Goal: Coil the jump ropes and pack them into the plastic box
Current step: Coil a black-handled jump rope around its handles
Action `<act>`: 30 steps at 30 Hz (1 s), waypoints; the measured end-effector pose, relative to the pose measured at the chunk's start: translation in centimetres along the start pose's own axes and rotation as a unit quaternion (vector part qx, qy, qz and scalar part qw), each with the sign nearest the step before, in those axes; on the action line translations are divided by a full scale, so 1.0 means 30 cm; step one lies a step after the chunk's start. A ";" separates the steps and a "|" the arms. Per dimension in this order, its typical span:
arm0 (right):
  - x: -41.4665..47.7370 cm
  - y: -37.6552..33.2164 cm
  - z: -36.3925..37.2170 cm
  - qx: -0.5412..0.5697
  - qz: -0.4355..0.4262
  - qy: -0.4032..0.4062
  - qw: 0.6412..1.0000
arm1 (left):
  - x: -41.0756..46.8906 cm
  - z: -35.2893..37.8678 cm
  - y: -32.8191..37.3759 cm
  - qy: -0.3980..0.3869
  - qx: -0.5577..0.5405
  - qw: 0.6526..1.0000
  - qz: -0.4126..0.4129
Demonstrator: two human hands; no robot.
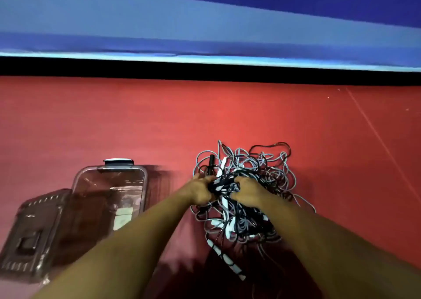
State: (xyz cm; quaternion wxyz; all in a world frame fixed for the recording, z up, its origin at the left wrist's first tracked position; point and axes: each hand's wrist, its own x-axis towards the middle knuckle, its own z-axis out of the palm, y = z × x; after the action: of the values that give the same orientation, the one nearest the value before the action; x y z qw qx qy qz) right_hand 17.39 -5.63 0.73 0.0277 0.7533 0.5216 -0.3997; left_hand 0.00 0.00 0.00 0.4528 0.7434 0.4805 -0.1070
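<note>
A tangled heap of jump ropes (262, 173), grey and black cords with white and black handles, lies on the red floor right of centre. My left hand (200, 191) grips a bunch of cords and a black handle at the heap's near left. My right hand (248, 191) curls into the cords just beside it. One white handle (227, 261) sticks out toward me at the bottom of the heap. The clear plastic box (145, 184) stands open to the left, with small items inside.
The box's transparent lid (29, 237) lies flat on the floor left of the box. A black strip and a blue wall (205, 25) run across the far edge of the red floor (136, 121).
</note>
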 end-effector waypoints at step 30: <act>-0.914 -0.562 -0.607 0.580 -0.277 0.048 0.765 | -0.747 -0.408 0.392 0.147 -0.417 0.866 0.234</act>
State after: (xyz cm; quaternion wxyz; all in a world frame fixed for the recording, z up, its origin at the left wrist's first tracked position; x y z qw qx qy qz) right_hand 10.46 -10.55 36.72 -0.5512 0.4671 0.3768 -0.5797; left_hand -5.38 -5.85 26.97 0.6565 0.5829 0.3534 0.3229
